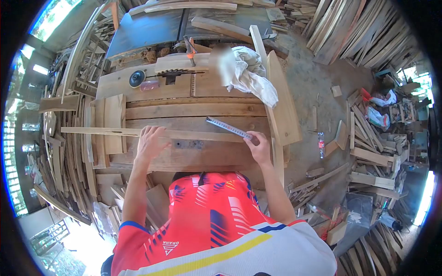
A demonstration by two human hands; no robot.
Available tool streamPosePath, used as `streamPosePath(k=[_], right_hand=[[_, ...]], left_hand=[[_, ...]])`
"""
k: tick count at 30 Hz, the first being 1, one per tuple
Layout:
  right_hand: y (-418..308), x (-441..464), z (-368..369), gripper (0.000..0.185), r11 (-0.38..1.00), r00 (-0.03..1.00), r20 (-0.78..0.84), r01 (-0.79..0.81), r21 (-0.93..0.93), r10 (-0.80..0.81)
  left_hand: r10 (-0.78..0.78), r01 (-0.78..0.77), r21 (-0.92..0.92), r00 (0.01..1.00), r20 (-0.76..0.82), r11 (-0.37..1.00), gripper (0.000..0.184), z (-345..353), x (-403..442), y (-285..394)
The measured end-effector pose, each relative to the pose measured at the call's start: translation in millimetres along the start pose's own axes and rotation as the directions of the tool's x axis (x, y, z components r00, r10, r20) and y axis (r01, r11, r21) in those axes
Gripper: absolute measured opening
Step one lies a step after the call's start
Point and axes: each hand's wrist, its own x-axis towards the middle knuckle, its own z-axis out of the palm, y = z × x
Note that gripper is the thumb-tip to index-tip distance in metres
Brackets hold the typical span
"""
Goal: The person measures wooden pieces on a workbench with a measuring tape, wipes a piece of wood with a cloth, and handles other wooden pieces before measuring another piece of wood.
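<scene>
A long, thin wooden strip lies crosswise over the workbench. My left hand is closed over the strip near its middle, fingers on the far side and thumb on the near side. My right hand, by the strip's right end, grips a tape measure. Its short length of blade points up and to the left, above the bench boards, with the hooked end free. The tape's case is mostly hidden by my fingers.
Farther back on the bench are a white cloth, a round black disc, a pink roll and a hammer-like tool. An upright-edged board borders the right side. A plastic bottle lies on the floor, near stacked timber.
</scene>
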Motion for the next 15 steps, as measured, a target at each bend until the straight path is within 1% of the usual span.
streamPosePath(k=[1, 4, 6, 9, 10, 11, 13, 15], right_hand=[[1, 1, 0, 0.025, 0.999, 0.999, -0.009, -0.033, 0.029, 0.033], [10, 4, 1, 0.022, 0.985, 0.99, -0.047, -0.123, 0.118, 0.13], [16, 7, 3, 0.021, 0.968, 0.977, -0.093, -0.171, 0.181, 0.19], [0, 8, -3, 0.02, 0.974, 0.968, -0.184, -0.137, 0.182, 0.17], [-6, 7, -4, 0.02, 0.979, 0.964, -0.228, -0.092, 0.185, 0.133], [-13, 8, -5, 0.019, 0.988, 0.963, -0.251, -0.058, 0.144, 0.093], [-21, 4, -8, 0.018, 0.998, 0.959, -0.283, -0.001, 0.062, 0.019], [-22, 1, -7, 0.017, 0.997, 0.957, -0.288, -0.01, 0.078, 0.032]], left_hand=[[0.007, -0.007, 0.031, 1.0, 0.005, 0.999, 0.055, 3, -1, -4], [-0.002, 0.007, -0.034, 0.987, 0.16, 0.999, 0.046, 1, 3, -8], [-0.012, 0.019, -0.039, 0.983, 0.186, 0.999, 0.042, 0, 4, 7], [-0.03, 0.042, -0.041, 0.967, 0.254, 0.998, 0.04, -2, 8, 38], [-0.035, 0.05, -0.045, 0.958, 0.283, 0.998, 0.041, 0, 7, 50], [-0.062, 0.08, -0.044, 0.946, 0.318, 0.996, 0.043, 3, 9, 63], [-0.119, 0.142, -0.031, 0.911, 0.395, 0.989, 0.047, 10, 8, 86], [-0.151, 0.177, -0.022, 0.891, 0.428, 0.984, 0.048, 16, 5, 101]])
